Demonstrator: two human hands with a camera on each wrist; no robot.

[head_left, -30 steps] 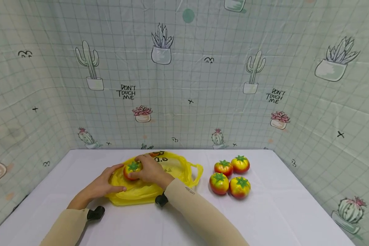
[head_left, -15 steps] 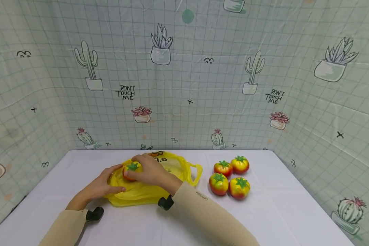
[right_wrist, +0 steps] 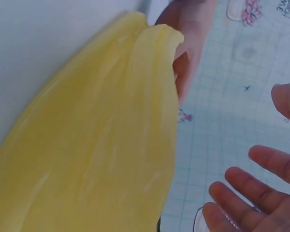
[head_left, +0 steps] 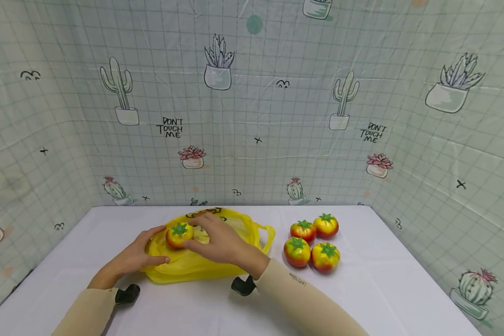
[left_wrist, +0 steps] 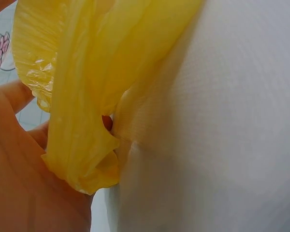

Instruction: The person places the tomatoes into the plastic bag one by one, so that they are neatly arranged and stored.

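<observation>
A yellow plastic bag [head_left: 193, 267] lies spread on the table with its mouth facing up. One red-and-yellow toy tomato [head_left: 179, 235] with a green leafy top sits inside it on the left. My left hand [head_left: 131, 255] holds the bag's left end, thumb toward me and fingers at the far side; in the left wrist view yellow plastic [left_wrist: 79, 140] hangs in its grasp and hides some fingertips. My right hand [head_left: 218, 240] is over the bag just right of that tomato, thumb and fingers parted around nothing. The right wrist view shows its fingers [right_wrist: 263, 191] spread.
Several more toy tomatoes [head_left: 297, 252] stand in a cluster on the white table [head_left: 378, 289], right of the bag. A loop handle [head_left: 269, 238] of the bag sticks out toward them. Cactus-print cloth [head_left: 258, 168] walls the table's back and sides.
My right hand has let go of the tomato in the bag and drawn back to the right, its fingers opening. The left hand has stayed at the bag's left end.
</observation>
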